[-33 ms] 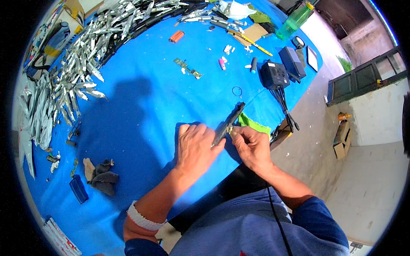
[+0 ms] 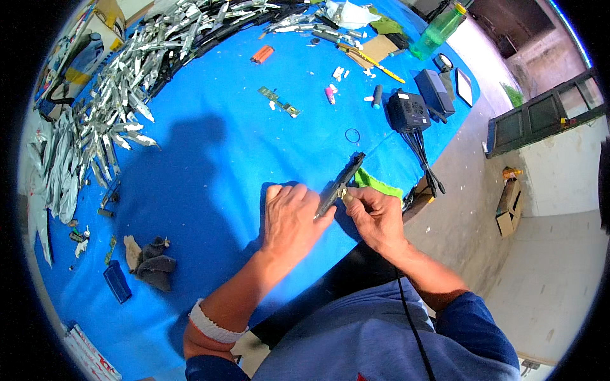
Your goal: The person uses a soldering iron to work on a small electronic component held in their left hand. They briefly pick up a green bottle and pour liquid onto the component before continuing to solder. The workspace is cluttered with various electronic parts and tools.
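At the left, the left hand (image 2: 286, 216), fingers curled around the lower end of a long dark strip (image 2: 348, 170), does best as a steady anchor, since the strip slants up over the blue table (image 2: 305, 140) between both hands. To its right, the right hand (image 2: 378, 219) closes thumb and fingers on a small yellowish bit (image 2: 344, 192) at the strip's side (how firmly, I cannot tell), where short, gentle moves seem wisest, clear of the bright green cloth (image 2: 380, 184) just beyond.

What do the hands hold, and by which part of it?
A dark strip: the left hand grips its lower end; the right hand pinches a small pale piece at its side, near the middle.
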A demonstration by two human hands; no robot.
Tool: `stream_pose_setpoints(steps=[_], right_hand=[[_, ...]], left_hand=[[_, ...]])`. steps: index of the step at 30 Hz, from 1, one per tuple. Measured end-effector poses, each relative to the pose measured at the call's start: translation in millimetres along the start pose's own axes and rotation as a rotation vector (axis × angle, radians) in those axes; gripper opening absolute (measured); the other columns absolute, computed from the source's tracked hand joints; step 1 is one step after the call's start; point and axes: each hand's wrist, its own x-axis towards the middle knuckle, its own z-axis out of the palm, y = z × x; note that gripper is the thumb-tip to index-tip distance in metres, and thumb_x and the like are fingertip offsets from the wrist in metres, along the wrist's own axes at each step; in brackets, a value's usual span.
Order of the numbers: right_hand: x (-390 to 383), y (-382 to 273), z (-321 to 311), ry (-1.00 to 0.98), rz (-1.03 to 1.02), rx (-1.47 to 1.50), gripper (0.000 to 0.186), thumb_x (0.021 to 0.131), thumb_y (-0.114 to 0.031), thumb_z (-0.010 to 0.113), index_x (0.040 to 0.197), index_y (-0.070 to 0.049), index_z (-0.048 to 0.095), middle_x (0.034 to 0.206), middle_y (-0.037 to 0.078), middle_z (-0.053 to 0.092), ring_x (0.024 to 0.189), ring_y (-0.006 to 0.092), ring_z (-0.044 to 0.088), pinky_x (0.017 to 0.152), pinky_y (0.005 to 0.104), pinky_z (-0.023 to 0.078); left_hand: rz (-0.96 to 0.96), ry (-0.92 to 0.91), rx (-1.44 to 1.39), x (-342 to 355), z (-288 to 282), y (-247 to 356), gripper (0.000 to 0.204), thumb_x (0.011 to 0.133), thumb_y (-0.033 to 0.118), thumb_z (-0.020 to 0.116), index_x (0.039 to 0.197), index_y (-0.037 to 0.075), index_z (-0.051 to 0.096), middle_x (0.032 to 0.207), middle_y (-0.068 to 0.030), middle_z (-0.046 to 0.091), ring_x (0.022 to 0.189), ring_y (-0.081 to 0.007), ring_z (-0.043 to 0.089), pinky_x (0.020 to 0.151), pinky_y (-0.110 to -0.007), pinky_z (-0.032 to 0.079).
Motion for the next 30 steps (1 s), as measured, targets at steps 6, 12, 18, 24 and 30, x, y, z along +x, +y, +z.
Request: stream_pose_setpoints(steps=[6,12,18,24,30], right_hand=[[-2.2,1.1,4.5,-0.023,0.111,0.129,0.018,0.1,-0.013,0.068,0.096,0.004,0.071,0.075,-0.001,0.065,0.07,0.007,0.057,0.062,0.0246,0.046],[-11.1,4.4,14.6,0.004,0.097,0.197,0.021,0.101,-0.015,0.069,0.094,0.005,0.07,0.075,-0.001,0.064,0.07,0.0069,0.056,0.062,0.0245,0.047],[-6.1,-0.8,10.0,0.041,0.092,0.193,0.022,0.101,-0.016,0.069,0.102,0.006,0.072,0.076,0.001,0.067,0.07,0.0067,0.059,0.062,0.0243,0.048],[-8.5,-1.0,11.1,0.021,0.093,0.116,0.02,0.101,-0.014,0.068,0.104,0.006,0.072,0.079,-0.001,0.066,0.073,0.0058,0.057,0.063,0.0238,0.047],[-5.1,0.0,9.8,0.029,0.094,0.135,0.02,0.101,-0.014,0.068,0.103,0.006,0.072,0.078,0.0,0.067,0.072,0.0067,0.058,0.064,0.024,0.048]], left_hand=[[0.004,0.011,0.005,-1.4,2.5,-1.5,0.03,0.079,0.029,0.082,0.074,0.007,0.062,0.078,-0.0107,0.059,0.079,-0.0293,0.06,0.079,-0.044,0.041],[-0.002,0.004,0.001,-0.9,1.3,-0.7,0.029,0.08,0.029,0.081,0.074,0.008,0.061,0.078,-0.0109,0.059,0.079,-0.0293,0.06,0.079,-0.044,0.041],[-0.012,-0.01,-0.003,-0.5,0.5,-0.2,0.029,0.08,0.03,0.081,0.074,0.008,0.062,0.078,-0.0108,0.059,0.079,-0.0289,0.06,0.08,-0.044,0.04],[-0.016,-0.01,0.013,-0.4,2.2,-0.3,0.029,0.08,0.029,0.081,0.075,0.008,0.063,0.078,-0.0109,0.059,0.079,-0.0285,0.06,0.081,-0.044,0.041],[-0.015,-0.004,0.007,0.1,0.4,0.4,0.029,0.081,0.029,0.08,0.075,0.008,0.062,0.078,-0.0108,0.059,0.079,-0.0286,0.06,0.08,-0.044,0.041]])
